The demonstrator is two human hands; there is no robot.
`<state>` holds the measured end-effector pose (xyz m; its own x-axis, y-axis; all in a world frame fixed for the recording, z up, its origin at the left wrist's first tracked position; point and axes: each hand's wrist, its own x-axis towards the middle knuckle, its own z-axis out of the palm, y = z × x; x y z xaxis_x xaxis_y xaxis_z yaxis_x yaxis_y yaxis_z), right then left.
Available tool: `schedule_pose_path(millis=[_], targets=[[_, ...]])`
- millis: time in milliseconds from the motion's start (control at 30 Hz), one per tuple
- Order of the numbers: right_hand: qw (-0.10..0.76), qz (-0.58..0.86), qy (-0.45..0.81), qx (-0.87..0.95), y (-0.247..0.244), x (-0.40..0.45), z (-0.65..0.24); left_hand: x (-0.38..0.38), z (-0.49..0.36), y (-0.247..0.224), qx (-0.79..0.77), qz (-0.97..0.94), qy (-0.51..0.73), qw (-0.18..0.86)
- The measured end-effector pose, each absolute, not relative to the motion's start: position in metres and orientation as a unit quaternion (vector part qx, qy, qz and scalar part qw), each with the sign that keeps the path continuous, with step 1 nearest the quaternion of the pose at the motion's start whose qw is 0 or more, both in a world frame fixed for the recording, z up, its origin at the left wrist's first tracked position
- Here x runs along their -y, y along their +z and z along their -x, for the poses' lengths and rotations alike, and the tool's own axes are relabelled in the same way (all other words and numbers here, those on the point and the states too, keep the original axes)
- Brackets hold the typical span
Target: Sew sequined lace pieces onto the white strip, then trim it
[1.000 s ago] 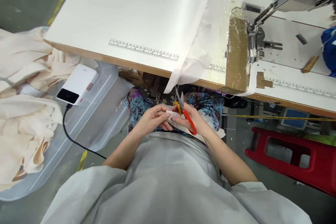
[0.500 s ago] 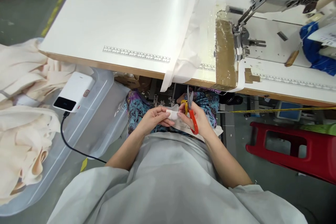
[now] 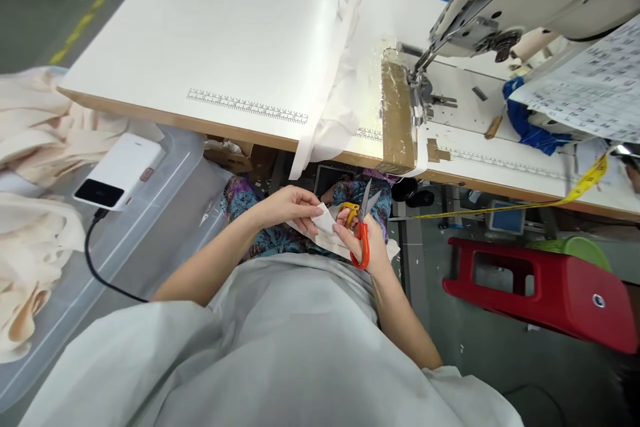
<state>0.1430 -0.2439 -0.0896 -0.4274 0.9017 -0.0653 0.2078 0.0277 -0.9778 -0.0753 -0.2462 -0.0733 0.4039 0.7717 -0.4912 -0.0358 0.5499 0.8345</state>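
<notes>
Over the lap, my left hand (image 3: 294, 208) pinches one side of a small white fabric piece (image 3: 326, 223). My right hand (image 3: 361, 240) holds the other side of that fabric with thumb and fingers. Also in my right hand are scissors (image 3: 363, 240) with one orange and one yellow handle loop, their blades parted and pointing up, away from my body. More pale cloth lies across the lap under both hands. A long pale fabric strip (image 3: 333, 93) runs over the white table (image 3: 200, 27) and hangs off its front edge.
A sewing machine (image 3: 480, 33) stands at the table's right. A clear bin (image 3: 175, 167) with pale cloth and a white power bank (image 3: 120, 170) is at the left. On the right are a red stool (image 3: 550, 287) and yellow measuring tape (image 3: 590, 177).
The view has shifted, showing more of the right side. My left hand has risen slightly, the fabric between my hands is now slanted, and the scissor blades are further apart.
</notes>
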Motion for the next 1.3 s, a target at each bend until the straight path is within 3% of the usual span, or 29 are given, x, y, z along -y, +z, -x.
schedule_pose_path(millis=[533,1300], targets=[[0.273,0.435,0.569,0.642,-0.093,0.259,-0.150,0.215,0.073,-0.074,-0.413,-0.490,0.147,0.754],[0.214,0.409,0.688,0.560,-0.105,0.245,-0.137,0.210,0.075,-0.082,-0.347,-0.524,0.097,0.772]])
